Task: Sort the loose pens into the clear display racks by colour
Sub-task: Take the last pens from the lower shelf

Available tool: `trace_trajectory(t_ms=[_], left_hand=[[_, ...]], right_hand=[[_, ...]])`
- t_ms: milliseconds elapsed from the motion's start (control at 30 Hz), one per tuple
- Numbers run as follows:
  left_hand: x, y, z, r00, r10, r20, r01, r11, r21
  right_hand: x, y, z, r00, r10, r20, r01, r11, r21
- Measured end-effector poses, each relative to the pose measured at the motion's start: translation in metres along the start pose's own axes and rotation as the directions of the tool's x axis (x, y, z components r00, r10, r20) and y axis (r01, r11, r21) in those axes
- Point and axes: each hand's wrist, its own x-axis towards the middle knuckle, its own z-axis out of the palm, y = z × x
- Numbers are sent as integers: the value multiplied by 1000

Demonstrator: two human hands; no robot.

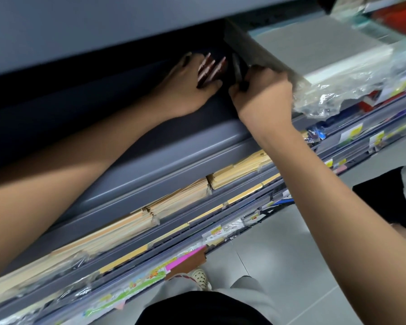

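Both my arms reach into the dark gap under a grey shelf. My left hand (188, 86) holds a small bundle of red pens (212, 68), whose ends stick out past its fingers. Just to the right, my right hand (261, 95) pinches a dark pen (237, 69) that points up into the shadow. The two hands are close together but apart. No clear display rack can be made out in the dark gap.
A plastic-wrapped ream of grey-white paper (314, 50) lies right of my right hand. Below are grey shelf rails (174, 174), stacks of tan envelopes (181, 198) and yellow price tags (217, 232). A tiled floor (302, 266) lies lower right.
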Motion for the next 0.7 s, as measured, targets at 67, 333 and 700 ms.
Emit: trace_trajectory(t_ms=[67,333,700], left_hand=[[7,3,0,999,-43,-5,43,999,-16],[8,14,-18,938,-344,-35,344,916,207],[21,56,-33,867,-435,242,355,881,313]], right_hand=[[-3,1,-1,999,17,-37,-16,1000,16],[-2,0,-1,997,30,-65,-30,1000,-5],[2,16,-22,990,42,131,-75,964,255]])
